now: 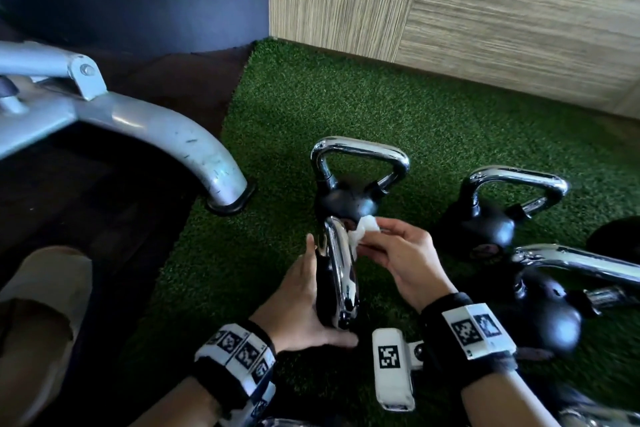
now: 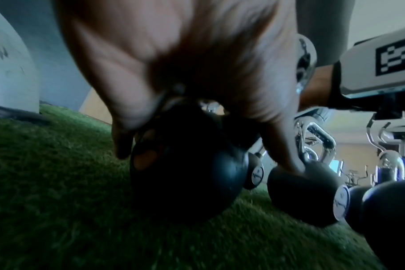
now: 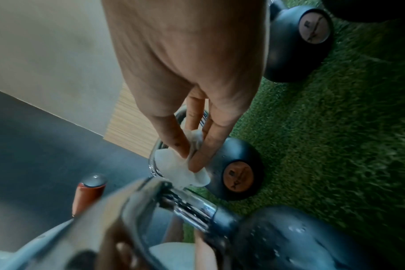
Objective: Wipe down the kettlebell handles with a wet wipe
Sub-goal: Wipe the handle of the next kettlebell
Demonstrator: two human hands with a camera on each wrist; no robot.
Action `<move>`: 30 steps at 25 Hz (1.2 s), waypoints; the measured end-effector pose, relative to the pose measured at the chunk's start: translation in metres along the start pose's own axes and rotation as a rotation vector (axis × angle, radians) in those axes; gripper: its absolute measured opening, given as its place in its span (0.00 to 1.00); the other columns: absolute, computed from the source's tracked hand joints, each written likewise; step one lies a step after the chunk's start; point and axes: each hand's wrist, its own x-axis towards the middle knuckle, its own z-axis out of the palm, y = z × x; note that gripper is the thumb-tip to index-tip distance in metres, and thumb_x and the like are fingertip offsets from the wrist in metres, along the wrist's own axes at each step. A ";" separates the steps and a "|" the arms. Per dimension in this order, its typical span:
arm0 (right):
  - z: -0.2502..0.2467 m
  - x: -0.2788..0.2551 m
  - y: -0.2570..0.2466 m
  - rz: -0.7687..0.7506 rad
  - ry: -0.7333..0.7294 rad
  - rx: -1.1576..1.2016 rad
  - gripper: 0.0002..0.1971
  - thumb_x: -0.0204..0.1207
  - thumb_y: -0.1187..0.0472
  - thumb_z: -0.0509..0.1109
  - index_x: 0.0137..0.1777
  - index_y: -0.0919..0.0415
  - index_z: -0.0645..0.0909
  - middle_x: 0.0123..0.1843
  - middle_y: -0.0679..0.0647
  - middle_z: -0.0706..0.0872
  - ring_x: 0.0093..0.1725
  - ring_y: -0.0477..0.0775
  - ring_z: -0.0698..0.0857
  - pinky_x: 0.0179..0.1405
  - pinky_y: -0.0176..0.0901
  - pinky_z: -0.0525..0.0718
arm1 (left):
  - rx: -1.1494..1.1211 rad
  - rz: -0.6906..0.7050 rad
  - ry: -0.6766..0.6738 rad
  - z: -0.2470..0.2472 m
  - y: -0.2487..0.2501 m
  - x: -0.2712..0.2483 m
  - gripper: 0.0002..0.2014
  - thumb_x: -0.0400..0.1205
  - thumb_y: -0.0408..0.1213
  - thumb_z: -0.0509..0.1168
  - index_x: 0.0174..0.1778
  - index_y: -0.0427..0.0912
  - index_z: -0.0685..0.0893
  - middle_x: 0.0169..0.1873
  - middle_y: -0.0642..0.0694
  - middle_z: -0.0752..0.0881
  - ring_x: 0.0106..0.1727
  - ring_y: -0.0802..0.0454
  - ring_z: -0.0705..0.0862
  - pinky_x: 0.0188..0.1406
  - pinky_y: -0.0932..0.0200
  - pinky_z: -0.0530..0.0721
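Note:
On the green turf, my left hand grips a black kettlebell by its body and holds it tilted. Its chrome handle faces up toward me. At the far end of that handle my right hand pinches a crumpled white wet wipe between thumb and fingers. In the right wrist view the wipe lies against the chrome handle, with water drops on the black body. The left wrist view shows my left hand's thumb and fingers wrapped round the ball.
Three more chrome-handled kettlebells stand on the turf: one just behind, one to the right, one near right. A grey machine leg stands at the left. A wood-panel wall closes the back.

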 end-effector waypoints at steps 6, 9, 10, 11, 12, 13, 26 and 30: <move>0.010 0.012 0.030 0.010 0.027 -0.145 0.10 0.74 0.78 0.76 0.55 0.73 0.87 0.48 0.69 0.93 0.43 0.59 0.94 0.40 0.44 0.92 | -0.214 0.169 0.146 -0.017 -0.002 0.008 0.51 0.62 0.42 0.82 0.81 0.63 0.63 0.65 0.63 0.82 0.58 0.60 0.86 0.59 0.57 0.87; 0.014 0.020 0.049 -0.067 0.029 -0.316 0.13 0.70 0.65 0.83 0.55 0.61 0.92 0.48 0.59 0.95 0.49 0.60 0.95 0.52 0.54 0.93 | -0.267 0.159 0.131 -0.027 -0.016 0.003 0.37 0.66 0.33 0.83 0.62 0.68 0.74 0.50 0.76 0.84 0.48 0.73 0.84 0.52 0.67 0.83; 0.016 0.021 0.053 -0.113 0.035 -0.448 0.15 0.68 0.58 0.85 0.55 0.56 0.93 0.46 0.54 0.96 0.48 0.56 0.95 0.54 0.54 0.93 | -0.287 0.117 0.108 -0.027 -0.020 0.002 0.35 0.66 0.34 0.84 0.60 0.66 0.75 0.48 0.78 0.84 0.48 0.77 0.83 0.54 0.67 0.81; 0.017 0.019 0.054 -0.159 0.044 -0.568 0.16 0.67 0.54 0.85 0.55 0.52 0.93 0.44 0.51 0.96 0.46 0.52 0.95 0.54 0.53 0.92 | -0.308 0.085 0.091 -0.025 -0.025 0.003 0.34 0.66 0.35 0.84 0.61 0.65 0.76 0.48 0.78 0.84 0.50 0.78 0.82 0.57 0.66 0.81; 0.018 0.018 0.055 -0.204 0.058 -0.660 0.14 0.69 0.54 0.84 0.55 0.52 0.94 0.43 0.51 0.96 0.44 0.50 0.94 0.53 0.50 0.92 | -0.333 0.073 0.083 -0.024 -0.027 0.004 0.34 0.66 0.36 0.84 0.63 0.64 0.77 0.50 0.75 0.85 0.53 0.77 0.83 0.59 0.63 0.82; 0.019 0.017 0.055 -0.235 0.070 -0.712 0.12 0.71 0.56 0.83 0.55 0.53 0.94 0.42 0.51 0.96 0.42 0.50 0.94 0.52 0.49 0.92 | -0.351 0.071 0.077 -0.023 -0.026 0.005 0.36 0.65 0.37 0.84 0.66 0.62 0.77 0.52 0.72 0.86 0.55 0.74 0.83 0.61 0.62 0.82; 0.026 0.019 0.041 -0.160 0.000 -0.338 0.11 0.77 0.67 0.77 0.45 0.48 0.95 0.45 0.51 0.96 0.48 0.49 0.92 0.57 0.54 0.90 | -0.275 0.202 0.076 -0.028 -0.018 0.009 0.50 0.64 0.21 0.81 0.60 0.84 0.69 0.49 0.81 0.82 0.49 0.82 0.80 0.52 0.78 0.76; 0.028 0.013 0.028 -0.343 -0.043 -0.301 0.15 0.80 0.70 0.75 0.51 0.47 0.93 0.53 0.49 0.95 0.55 0.47 0.93 0.62 0.44 0.89 | -0.262 0.182 0.093 -0.023 -0.023 0.007 0.39 0.64 0.30 0.83 0.68 0.54 0.74 0.47 0.76 0.84 0.46 0.69 0.85 0.53 0.61 0.85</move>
